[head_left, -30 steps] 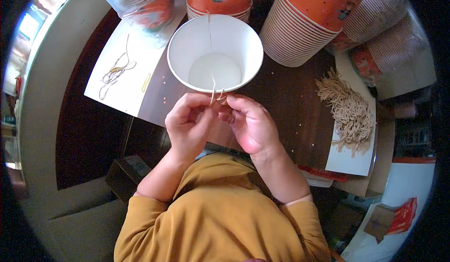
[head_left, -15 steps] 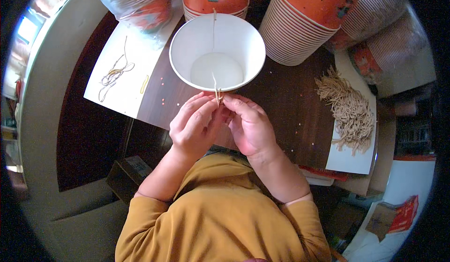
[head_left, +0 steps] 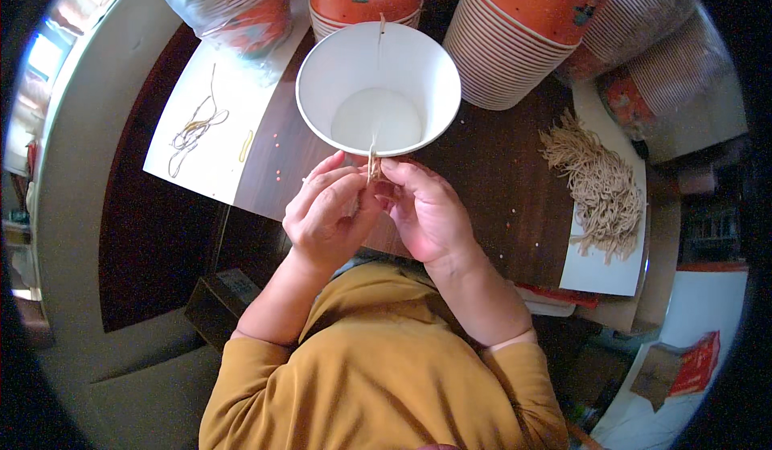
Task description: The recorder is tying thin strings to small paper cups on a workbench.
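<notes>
A paper bucket [head_left: 338, 80], white inside, stands tilted on the dark table in front of me. A thin beige string [head_left: 371, 163] passes over its near rim, and another bit of string [head_left: 381, 38] shows at a small hole in the far rim. My left hand [head_left: 326, 213] pinches the string just below the near rim, with its fingers curled. Close beside it, my right hand [head_left: 430, 213] has thumb and fingers pressed together at the same string, against the bucket's outer side. The fingertips under the rim are partly hidden.
Stacked orange paper buckets [head_left: 515, 44] stand behind, with plastic-wrapped stacks [head_left: 221, 0] at far left and far right. A bundle of beige strings [head_left: 599, 193] lies on white card at right. Loose string [head_left: 191, 132] lies on a white sheet [head_left: 229, 88] at left.
The bucket has shifted slightly right and its near rim has turned a little. My left hand has drawn slightly left, and the string at the rim stands more upright.
</notes>
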A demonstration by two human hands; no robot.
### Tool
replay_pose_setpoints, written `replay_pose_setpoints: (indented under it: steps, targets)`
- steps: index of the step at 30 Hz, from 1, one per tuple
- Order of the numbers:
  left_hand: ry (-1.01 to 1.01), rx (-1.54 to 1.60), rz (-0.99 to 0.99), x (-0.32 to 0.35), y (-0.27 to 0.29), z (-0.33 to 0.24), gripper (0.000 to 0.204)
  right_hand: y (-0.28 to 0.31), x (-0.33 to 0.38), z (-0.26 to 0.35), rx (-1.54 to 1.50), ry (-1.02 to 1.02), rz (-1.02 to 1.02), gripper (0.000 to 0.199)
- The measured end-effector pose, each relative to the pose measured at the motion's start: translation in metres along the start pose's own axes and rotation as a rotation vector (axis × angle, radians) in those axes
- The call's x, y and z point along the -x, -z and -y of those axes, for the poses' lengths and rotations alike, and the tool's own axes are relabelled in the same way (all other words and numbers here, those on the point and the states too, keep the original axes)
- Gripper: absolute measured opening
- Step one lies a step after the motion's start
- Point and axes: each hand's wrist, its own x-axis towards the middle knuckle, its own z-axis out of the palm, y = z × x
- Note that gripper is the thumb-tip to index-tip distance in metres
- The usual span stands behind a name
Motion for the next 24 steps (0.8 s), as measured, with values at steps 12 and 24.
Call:
replay_pose_setpoints:
  steps: [12, 24]
  targets:
    - [0.268, 0.084, 0.037, 0.0, 0.006, -0.003, 0.015, 0.017, -0.005, 0.005, 0.077, 0.035, 0.035, 0.023]
    - [0.419, 0.093, 0.041, 0.001, 0.005, -0.001, 0.013, 0.015, -0.009, 0.007, 0.037, 0.039, -0.016, 0.018]
